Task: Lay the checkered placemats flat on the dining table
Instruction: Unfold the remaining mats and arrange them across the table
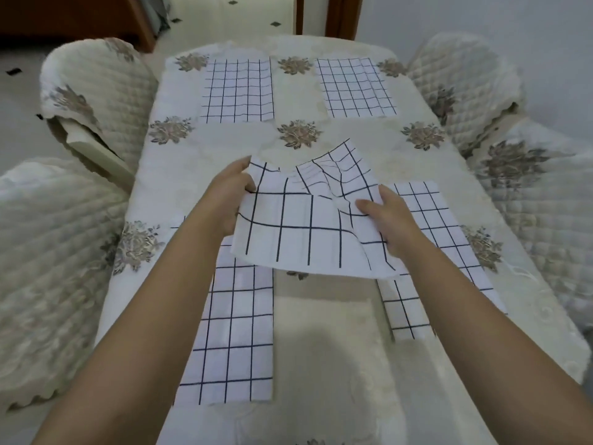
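Note:
A white placemat with a dark blue check [308,223] hangs crumpled above the middle of the dining table [353,149]. My left hand [229,195] grips its left edge and my right hand [390,220] grips its right side, thumb on top. Its far part is folded and wrinkled. Several more checkered placemats lie flat on the table: one at the far left [237,89], one at the far right [354,88], one at the near left [234,332] and one at the near right [430,252], partly hidden under my right hand.
The table wears a cream cloth with embroidered flowers [300,133]. Quilted, covered chairs stand along the left [93,91] and the right [465,75]. Tiled floor and a wooden door frame [343,14] lie beyond the table's far end.

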`<state>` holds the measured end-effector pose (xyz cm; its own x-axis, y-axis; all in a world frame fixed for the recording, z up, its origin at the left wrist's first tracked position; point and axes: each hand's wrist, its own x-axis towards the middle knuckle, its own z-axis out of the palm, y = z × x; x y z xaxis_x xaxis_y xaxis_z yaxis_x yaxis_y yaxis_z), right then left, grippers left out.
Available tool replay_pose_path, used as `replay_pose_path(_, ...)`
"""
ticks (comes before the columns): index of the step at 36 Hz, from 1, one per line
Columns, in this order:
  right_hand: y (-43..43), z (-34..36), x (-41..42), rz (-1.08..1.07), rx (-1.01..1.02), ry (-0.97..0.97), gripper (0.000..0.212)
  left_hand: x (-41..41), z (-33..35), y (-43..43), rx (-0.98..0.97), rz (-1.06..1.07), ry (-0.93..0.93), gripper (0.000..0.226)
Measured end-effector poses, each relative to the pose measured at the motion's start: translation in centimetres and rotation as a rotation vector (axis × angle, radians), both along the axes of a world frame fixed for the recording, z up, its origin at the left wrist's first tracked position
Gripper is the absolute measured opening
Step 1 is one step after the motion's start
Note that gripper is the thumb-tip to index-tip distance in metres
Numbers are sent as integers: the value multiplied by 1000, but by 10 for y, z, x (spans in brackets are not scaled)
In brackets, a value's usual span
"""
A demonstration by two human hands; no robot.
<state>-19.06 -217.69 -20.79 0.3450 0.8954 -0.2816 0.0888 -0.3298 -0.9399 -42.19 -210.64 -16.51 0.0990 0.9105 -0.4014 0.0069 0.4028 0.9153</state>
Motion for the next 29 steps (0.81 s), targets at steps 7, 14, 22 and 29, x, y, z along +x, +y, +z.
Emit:
replay_pose_path(7, 104, 19, 31, 45, 63, -86, 54, 18, 4, 89, 109, 21, 24, 65)
replay_pose_path(14, 176, -10, 54, -28, 39, -136, 59, 41, -27, 151, 138, 34, 52, 68)
replay_pose_path(22, 213, -79, 77, -96, -135, -230, 35, 55, -105, 183, -7, -19, 344, 59)
replay_pose_path(29, 224, -116, 87, -125, -210, -327, 31, 56, -151, 187, 32, -97, 569, 49)
